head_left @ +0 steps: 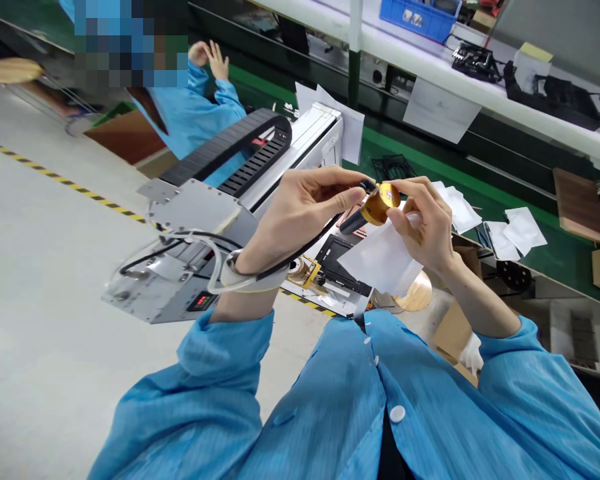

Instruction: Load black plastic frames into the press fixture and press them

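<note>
My left hand (pixel 300 212) pinches a black cable connector (pixel 367 187) at the side of a gold-coloured round metal part (pixel 377 207). From the connector a black cable (pixel 307 245) runs back beneath my left wrist. The thumb and fingers of my right hand (pixel 425 217) grip the gold part from the right. A dark grey cylinder (pixel 353 222) sticks out of the gold part toward the lower left. White paper (pixel 383 257) hangs below my right hand, and its contact with the fingers is unclear.
A metal linear machine (pixel 180 207) with a black cable chain (pixel 225 147) stands at the left. Behind it is a person in a blue coat (pixel 200 117). White sheets (pixel 517 230) lie on the green bench (pixel 555 257) at the right. A blue crate (pixel 420 19) sits on the upper shelf.
</note>
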`<control>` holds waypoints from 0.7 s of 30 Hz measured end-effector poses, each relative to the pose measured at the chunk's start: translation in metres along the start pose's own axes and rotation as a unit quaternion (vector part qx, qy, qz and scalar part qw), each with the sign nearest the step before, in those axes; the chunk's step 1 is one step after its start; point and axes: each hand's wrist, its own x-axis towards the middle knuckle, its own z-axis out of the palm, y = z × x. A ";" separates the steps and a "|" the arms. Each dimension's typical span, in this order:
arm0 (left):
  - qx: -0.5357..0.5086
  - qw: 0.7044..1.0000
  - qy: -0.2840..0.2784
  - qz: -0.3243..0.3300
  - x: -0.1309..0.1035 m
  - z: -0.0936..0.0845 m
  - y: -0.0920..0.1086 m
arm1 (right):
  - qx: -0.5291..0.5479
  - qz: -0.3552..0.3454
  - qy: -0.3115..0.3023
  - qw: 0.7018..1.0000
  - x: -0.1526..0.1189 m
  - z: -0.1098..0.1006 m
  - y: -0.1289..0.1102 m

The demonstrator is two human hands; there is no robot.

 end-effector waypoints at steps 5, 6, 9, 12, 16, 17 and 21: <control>-0.030 0.998 -0.015 0.052 -0.004 0.000 0.000 | 0.090 0.054 -0.001 0.994 0.000 0.000 -0.012; -0.033 0.998 -0.017 0.055 -0.004 0.000 -0.001 | 0.111 0.064 -0.005 0.992 0.001 -0.001 -0.014; -0.023 0.998 -0.019 0.058 -0.004 -0.001 -0.001 | 0.158 0.089 -0.024 0.983 0.003 -0.001 -0.017; -0.015 0.998 -0.026 0.062 -0.002 0.000 -0.001 | 0.171 0.111 -0.039 0.978 0.005 -0.003 -0.016; 0.001 0.999 -0.007 0.038 0.001 0.002 -0.001 | 0.167 0.122 -0.042 0.978 0.008 -0.007 -0.016; 0.004 0.999 0.000 0.034 0.002 0.002 -0.001 | 0.163 0.119 -0.044 0.978 0.009 -0.009 -0.016; 0.024 0.999 0.006 0.026 0.002 0.004 0.002 | 0.147 0.084 -0.053 0.984 0.007 -0.014 -0.017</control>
